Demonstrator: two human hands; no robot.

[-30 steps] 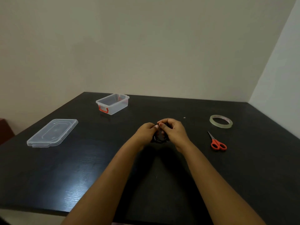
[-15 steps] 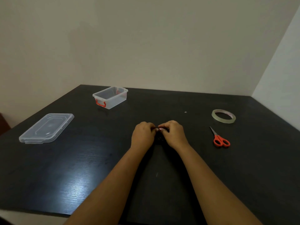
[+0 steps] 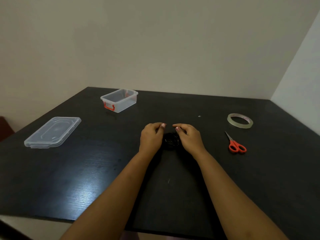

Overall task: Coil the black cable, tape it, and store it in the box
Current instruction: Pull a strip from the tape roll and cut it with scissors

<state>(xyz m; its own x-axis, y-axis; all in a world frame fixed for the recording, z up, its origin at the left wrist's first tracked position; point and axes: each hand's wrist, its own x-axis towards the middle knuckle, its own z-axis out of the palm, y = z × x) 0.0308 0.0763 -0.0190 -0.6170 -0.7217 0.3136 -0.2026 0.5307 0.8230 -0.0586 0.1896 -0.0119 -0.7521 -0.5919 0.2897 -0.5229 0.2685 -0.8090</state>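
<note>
A black cable [image 3: 170,142], wound into a small coil, lies on the black table [image 3: 86,170] between my hands. My left hand [image 3: 151,137] is at the coil's left edge with fingers curled and thumb pressed to the fingertips. My right hand [image 3: 189,137] curls over the coil's upper right edge and pinches its strands. The cable is dark against the table, so its ends are hard to make out. The clear box [image 3: 119,100] with a red latch stands open at the back left. A roll of clear tape [image 3: 239,120] lies to the right.
The box's clear lid [image 3: 52,132] lies flat at the left. Red-handled scissors [image 3: 235,144] lie right of my right hand, in front of the tape. Walls meet behind the table's far right corner.
My hands, pressed together over the coil before, have drawn slightly apart, and the coil now shows between them. The camera view has tilted a little.
</note>
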